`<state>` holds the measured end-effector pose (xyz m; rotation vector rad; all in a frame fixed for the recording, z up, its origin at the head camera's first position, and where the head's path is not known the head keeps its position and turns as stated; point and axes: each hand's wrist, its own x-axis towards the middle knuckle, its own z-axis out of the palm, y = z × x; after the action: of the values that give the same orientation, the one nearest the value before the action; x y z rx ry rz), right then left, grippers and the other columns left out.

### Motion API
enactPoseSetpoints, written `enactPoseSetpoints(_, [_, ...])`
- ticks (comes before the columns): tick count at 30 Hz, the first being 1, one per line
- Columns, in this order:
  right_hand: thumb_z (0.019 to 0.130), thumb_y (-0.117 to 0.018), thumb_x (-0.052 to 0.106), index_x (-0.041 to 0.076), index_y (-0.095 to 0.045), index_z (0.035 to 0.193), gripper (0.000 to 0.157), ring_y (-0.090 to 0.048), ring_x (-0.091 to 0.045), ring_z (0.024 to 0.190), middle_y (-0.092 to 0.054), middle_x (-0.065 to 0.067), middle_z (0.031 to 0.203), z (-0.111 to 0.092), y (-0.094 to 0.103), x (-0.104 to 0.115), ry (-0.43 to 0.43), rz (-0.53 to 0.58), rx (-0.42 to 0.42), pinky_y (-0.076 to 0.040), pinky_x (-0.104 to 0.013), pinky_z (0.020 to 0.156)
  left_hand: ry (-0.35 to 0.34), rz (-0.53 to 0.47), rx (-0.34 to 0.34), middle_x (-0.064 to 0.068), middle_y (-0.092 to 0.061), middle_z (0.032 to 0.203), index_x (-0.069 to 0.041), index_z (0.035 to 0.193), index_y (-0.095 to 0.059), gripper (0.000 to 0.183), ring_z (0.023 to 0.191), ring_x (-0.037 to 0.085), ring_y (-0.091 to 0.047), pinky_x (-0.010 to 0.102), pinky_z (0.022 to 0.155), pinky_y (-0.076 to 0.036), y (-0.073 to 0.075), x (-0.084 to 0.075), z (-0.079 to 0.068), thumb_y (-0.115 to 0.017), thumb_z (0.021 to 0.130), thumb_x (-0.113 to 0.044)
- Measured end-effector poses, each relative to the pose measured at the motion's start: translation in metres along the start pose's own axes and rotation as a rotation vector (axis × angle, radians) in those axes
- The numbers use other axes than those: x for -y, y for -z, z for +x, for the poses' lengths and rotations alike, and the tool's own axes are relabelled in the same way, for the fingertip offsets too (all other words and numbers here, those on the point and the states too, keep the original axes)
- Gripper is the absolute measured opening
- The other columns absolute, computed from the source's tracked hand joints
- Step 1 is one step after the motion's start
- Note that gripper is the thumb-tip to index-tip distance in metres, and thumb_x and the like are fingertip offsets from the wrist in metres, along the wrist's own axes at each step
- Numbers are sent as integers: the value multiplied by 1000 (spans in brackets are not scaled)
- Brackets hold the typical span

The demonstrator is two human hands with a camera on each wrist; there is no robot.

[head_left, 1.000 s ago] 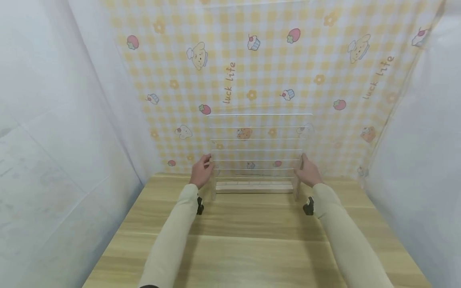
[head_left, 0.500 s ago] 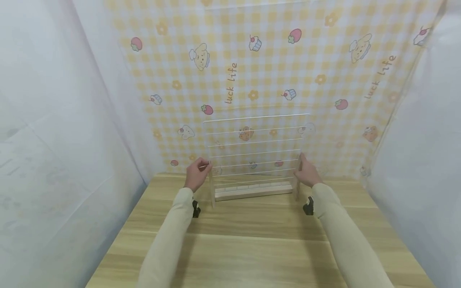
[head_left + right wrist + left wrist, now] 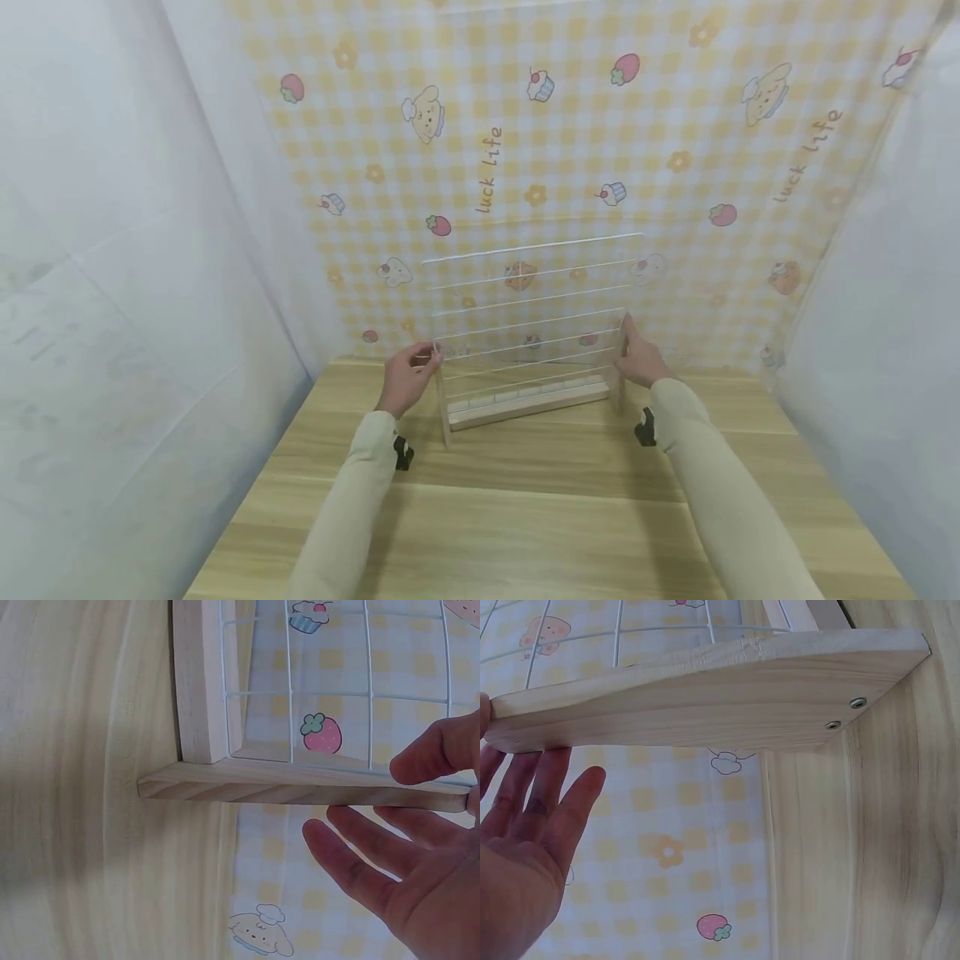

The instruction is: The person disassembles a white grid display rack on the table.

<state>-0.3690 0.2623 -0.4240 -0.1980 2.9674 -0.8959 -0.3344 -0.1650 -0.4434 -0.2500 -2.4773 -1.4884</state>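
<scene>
A yellow-and-white checked backdrop (image 3: 570, 150) printed with cupcakes, strawberries, flowers and cartoon dogs hangs behind a wood-grain table (image 3: 525, 517), with white sheeting (image 3: 97, 167) at my left. Toward the table's back edge, a rack (image 3: 528, 404) of pale wood and white wire grid stands upright between my hands. Its long axis runs across in front of me, but at a slant: the left end sits nearer my body, the right end farther off, close to the backdrop. The rack lies inward of both grips, to the right of my left hand (image 3: 406, 379) and to the left of my right hand (image 3: 641, 360); my left hand is slightly nearer me. Each hand has hold of the upper part of a wooden end panel, closed only to the panel's thickness. On the right, my thumb is on the inner side and my fingers on the outer; on the left, my thumb is mostly cut off in the wrist view. Brown lettering (image 3: 489, 171) on the backdrop, turned sideways, reads "luck life" twice. I see no brand on the rack, just two small screws (image 3: 858, 703) in its left panel.
</scene>
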Motion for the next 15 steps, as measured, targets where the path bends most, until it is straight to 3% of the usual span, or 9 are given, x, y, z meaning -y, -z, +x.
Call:
enactPoseSetpoints(5, [90,-54,9,2,12,158,95,-57,-57,117,-36,-42,149,3,0,4,20,4,10,-43,-66,107,2,-14,-13,17,-67,127,-7,129,-65,34,113,35,-68,47,99,-57,2,1,-13,-65,99,-22])
enactPoseSetpoints(11, [88,-52,8,3,14,158,96,-60,-53,112,-40,-42,146,6,1,9,32,1,37,-49,-63,102,-38,-19,-71,15,-69,121,-9,122,-69,28,107,33,-70,46,96,-59,-1,4,-25,-67,98,-23])
enactPoseSetpoints(15, [88,-51,7,3,15,158,96,-58,-54,116,-40,-41,147,9,-1,10,39,3,46,-45,-64,106,-46,-43,-94,16,-68,123,-8,120,-68,26,110,34,-70,46,97,-58,-4,5,-31,-66,98,-21])
